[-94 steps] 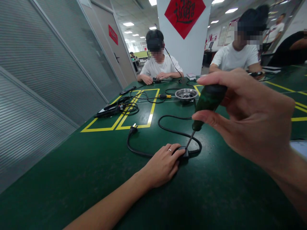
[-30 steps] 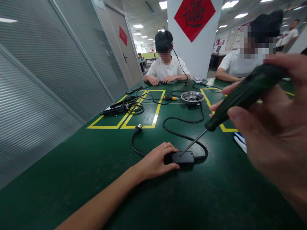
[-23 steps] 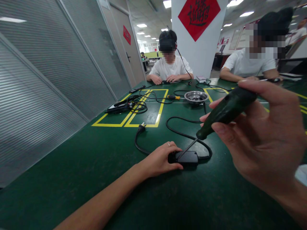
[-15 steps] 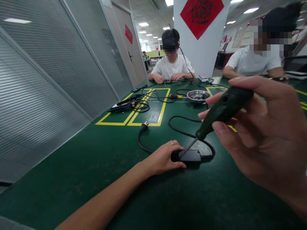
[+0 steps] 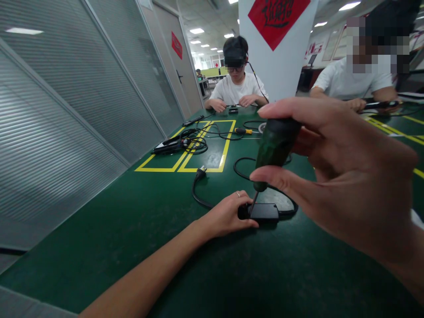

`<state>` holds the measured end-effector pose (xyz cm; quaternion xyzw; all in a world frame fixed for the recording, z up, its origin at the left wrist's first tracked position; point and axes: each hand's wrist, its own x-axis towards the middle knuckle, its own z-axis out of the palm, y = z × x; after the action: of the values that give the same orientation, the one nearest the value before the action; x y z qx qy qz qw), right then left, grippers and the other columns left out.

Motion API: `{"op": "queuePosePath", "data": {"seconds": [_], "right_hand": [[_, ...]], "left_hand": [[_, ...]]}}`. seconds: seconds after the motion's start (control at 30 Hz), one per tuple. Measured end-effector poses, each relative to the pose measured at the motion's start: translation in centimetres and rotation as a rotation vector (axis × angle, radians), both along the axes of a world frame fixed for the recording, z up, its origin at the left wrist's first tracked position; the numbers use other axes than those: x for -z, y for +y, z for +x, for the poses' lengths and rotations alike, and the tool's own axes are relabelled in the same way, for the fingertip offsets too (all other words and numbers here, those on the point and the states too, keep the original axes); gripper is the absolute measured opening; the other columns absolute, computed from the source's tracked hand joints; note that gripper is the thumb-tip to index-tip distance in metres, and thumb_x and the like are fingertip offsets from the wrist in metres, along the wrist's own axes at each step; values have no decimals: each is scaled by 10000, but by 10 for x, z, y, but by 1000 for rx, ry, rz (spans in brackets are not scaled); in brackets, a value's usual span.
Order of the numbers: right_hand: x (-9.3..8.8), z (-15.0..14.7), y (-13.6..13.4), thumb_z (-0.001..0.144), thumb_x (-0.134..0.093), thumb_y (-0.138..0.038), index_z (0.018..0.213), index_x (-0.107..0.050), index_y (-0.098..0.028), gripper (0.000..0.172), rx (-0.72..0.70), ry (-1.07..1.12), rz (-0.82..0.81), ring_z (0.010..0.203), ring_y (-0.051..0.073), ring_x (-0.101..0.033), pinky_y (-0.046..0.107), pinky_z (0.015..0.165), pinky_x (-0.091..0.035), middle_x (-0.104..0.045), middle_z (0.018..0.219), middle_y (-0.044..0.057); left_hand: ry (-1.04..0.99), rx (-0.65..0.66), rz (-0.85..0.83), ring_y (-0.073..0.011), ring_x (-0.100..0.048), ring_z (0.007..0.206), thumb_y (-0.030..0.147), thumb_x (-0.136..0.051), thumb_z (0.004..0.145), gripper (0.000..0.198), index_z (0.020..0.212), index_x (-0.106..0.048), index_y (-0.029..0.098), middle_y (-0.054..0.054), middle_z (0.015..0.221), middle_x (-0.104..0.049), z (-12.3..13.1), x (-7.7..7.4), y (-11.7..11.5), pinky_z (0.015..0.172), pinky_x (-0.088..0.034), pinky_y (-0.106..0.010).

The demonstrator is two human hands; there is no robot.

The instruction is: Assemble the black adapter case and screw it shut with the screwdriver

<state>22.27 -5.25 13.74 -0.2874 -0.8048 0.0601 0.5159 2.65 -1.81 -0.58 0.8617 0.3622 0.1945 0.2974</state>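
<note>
My right hand (image 5: 334,176) is closed around the dark green handle of a screwdriver (image 5: 274,145), which stands almost upright. Its thin shaft comes down onto the left end of a small black box (image 5: 263,212) lying on the green table (image 5: 132,229). My left hand (image 5: 227,214) rests on the table with its fingers curled against the box's left end, a ring on one finger. A black cable (image 5: 212,194) runs from the box in a loop to a plug (image 5: 200,171).
Yellow tape rectangles (image 5: 212,145) mark the table beyond. A tangle of black cables and a flat device (image 5: 180,143) lie far left, a yellow-handled screwdriver (image 5: 243,130) further back. Two people in white shirts sit across the table. A glass partition runs along the left.
My right hand has swung the screwdriver from a steep slant to nearly upright, its tip staying on the box's left end. My left hand has kept its hold on the box.
</note>
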Motion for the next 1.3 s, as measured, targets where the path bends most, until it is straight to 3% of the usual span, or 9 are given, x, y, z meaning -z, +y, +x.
{"op": "queuePosePath", "data": {"seconds": [0.17, 0.3, 0.53, 0.7, 0.8, 0.9, 1.1, 1.2, 1.3], "right_hand": [[2, 6, -1, 806, -527, -161, 1317, -413, -381, 568, -73, -45, -86, 1158, 205, -572, 299, 972, -542, -516, 1355, -71], [4, 5, 0, 740, -680, -185, 1233, -499, -321, 543, -67, 44, -103, 1100, 185, -593, 312, 945, -560, -538, 1302, -57], [-1, 19, 5, 801, -559, -63, 1343, -387, -287, 611, -266, 100, -304, 1088, 173, -615, 392, 935, -547, -599, 1202, -1], [-3, 56, 3, 856, -476, -94, 1283, -437, -386, 518, -67, 426, -160, 1166, 213, -574, 459, 941, -529, -571, 1253, -39], [23, 86, 6, 865, -530, -283, 1276, -491, -378, 424, 323, 463, -274, 1010, 236, -653, 429, 771, -586, -636, 1182, 5], [70, 109, 16, 828, -549, -458, 1298, -510, -302, 497, 699, 46, -462, 730, 219, -680, 386, 577, -563, -703, 954, 48], [152, 119, 29, 816, -528, -448, 1265, -565, -192, 518, 721, -258, -469, 790, 258, -620, 455, 719, -511, -637, 978, 126], [167, 117, 28, 835, -489, -433, 1260, -567, -179, 501, 675, -364, -462, 840, 287, -598, 500, 765, -490, -612, 991, 152], [159, 106, 23, 853, -460, -435, 1276, -538, -133, 526, 618, -416, -435, 1033, 363, -537, 593, 868, -424, -570, 1120, 204]], "left_hand": [[23, -6, -4, -275, -559, 1041, 431, -738, 750, 502, 1168, -588, 196, -93, 1130, -596, 1, -1, -1, 900, -446, -400], [35, -12, 0, -269, -561, 1020, 431, -745, 742, 514, 1172, -588, 198, -89, 1115, -592, 2, -2, -1, 883, -447, -392], [52, 3, 38, -213, -566, 919, 411, -732, 766, 460, 1137, -581, 184, -59, 1032, -569, 0, -5, -2, 808, -453, -320], [122, -7, 94, -233, -563, 969, 424, -652, 832, 450, 1195, -520, 193, -79, 1115, -553, 5, -6, -10, 855, -453, -351], [177, -44, 188, -272, -535, 1042, 515, -605, 839, 547, 1256, -465, 189, -102, 1176, -532, 16, -4, -16, 931, -424, -410], [229, -59, 242, -263, -542, 1018, 534, -546, 874, 489, 1224, -487, 199, -90, 1143, -545, 22, -5, -17, 912, -436, -397], [315, -215, 332, -253, -541, 961, 448, -514, 909, 373, 1178, -507, 190, -89, 1083, -554, -5, -16, 0, 882, -428, -397], [350, -187, 291, -262, -533, 977, 434, -534, 895, 354, 1142, -539, 181, -85, 1054, -562, -19, -16, 10, 896, -426, -412], [328, -164, 261, -243, -534, 1010, 413, -533, 903, 350, 1172, -528, 190, -79, 1107, -547, -24, -12, 15, 914, -439, -388]]}}
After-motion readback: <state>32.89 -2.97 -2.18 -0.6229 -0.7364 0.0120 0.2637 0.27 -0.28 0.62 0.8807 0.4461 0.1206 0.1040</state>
